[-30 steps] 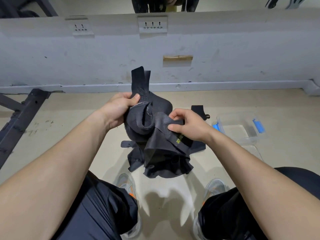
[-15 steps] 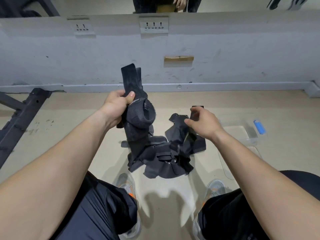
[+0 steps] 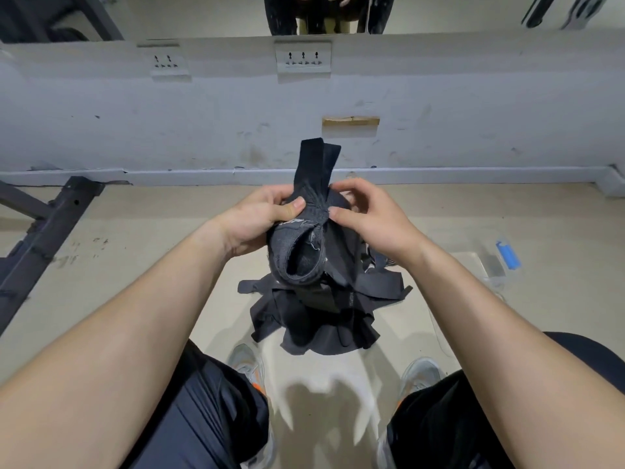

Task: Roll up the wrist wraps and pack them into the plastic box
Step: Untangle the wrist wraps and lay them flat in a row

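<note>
1. A pile of wraps, black and tangled, lies on the floor; every place below is told from this pile.
2. Above the pile, clear of it, both hands hold up one black wrist wrap. Its lower part is curled into a loose open loop, and a flat strap end stands up out of the grip, on the far side of the pile.
3. The left hand is above and left of the pile. Its fingers are curled round the wrap and the thumb presses on the gathered neck, so it grips the wrap.
4. The right hand is above and slightly right of the pile. Its thumb tip touches the same neck and its bent fingers curve round the far side of the wrap, pinching it.
5. The plastic box sits on the floor to the right of the pile, well apart from it, clear-walled with a blue clip on its far side. Whether anything lies inside cannot be told.
6. Nearer than the pile, two grey shoes stand on the floor, one on each side.
7. Left of the pile, well apart, lies a dark metal frame.
</note>
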